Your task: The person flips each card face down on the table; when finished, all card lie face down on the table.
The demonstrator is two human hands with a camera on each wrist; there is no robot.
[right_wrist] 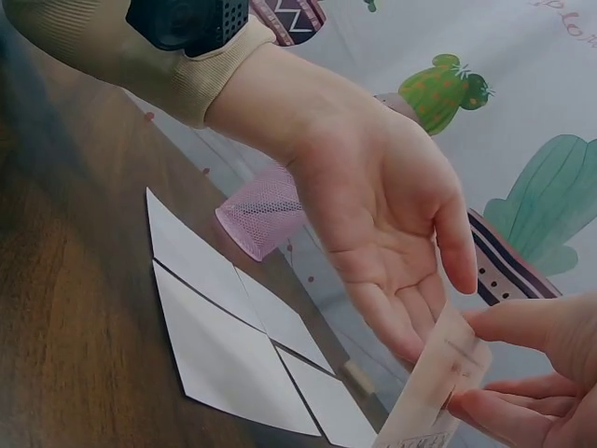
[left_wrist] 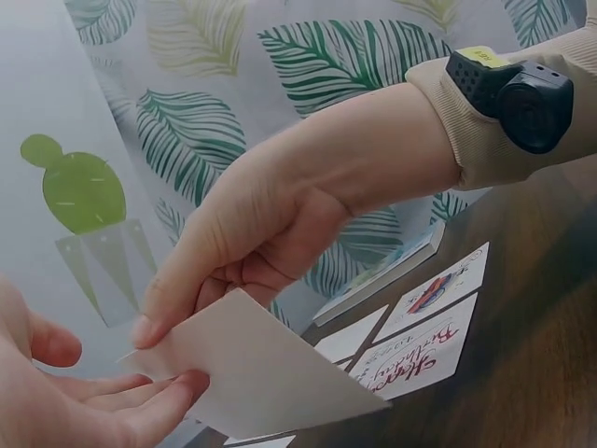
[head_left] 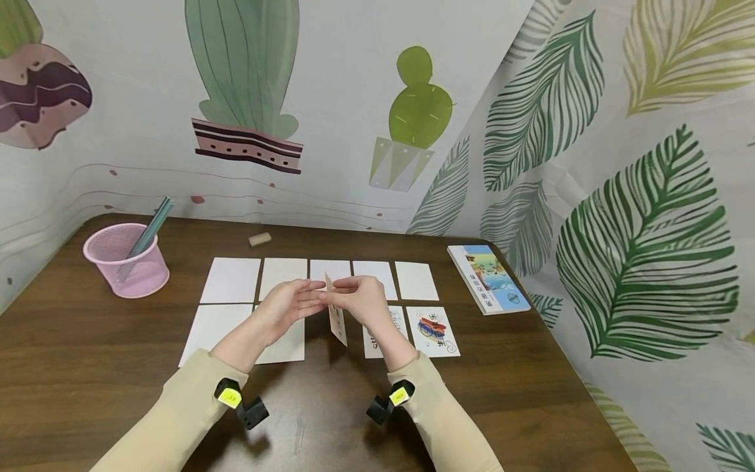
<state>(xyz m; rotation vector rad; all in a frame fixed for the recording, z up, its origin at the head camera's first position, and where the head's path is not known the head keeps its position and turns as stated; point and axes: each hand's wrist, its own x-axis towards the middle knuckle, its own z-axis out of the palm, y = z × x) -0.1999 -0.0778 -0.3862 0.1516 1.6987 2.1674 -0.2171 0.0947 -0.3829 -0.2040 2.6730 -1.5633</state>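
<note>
Above the table, my right hand [head_left: 364, 300] pinches a card [head_left: 337, 320] between thumb and fingers. The card is tilted on edge; its blank side [left_wrist: 270, 373] shows in the left wrist view, while small print on the other side [right_wrist: 438, 387] shows in the right wrist view. My left hand [head_left: 282, 307] is beside it, palm turned inward, fingers extended and fingertips touching the card, thumb apart. Below lie rows of cards: white ones at the back and left, one lettered "Happy Birthday" [left_wrist: 415, 357], and one with a red and blue drawing [head_left: 433, 331].
A pink mesh cup [head_left: 106, 262] with several greenish pens or sticks [head_left: 152, 226] stands back left. A small beige block [head_left: 259, 239] lies near the wall. At the right edge rests a boxed or bound blue-and-white item [head_left: 488, 278]. A patterned cloth [head_left: 354, 78] hangs behind the table.
</note>
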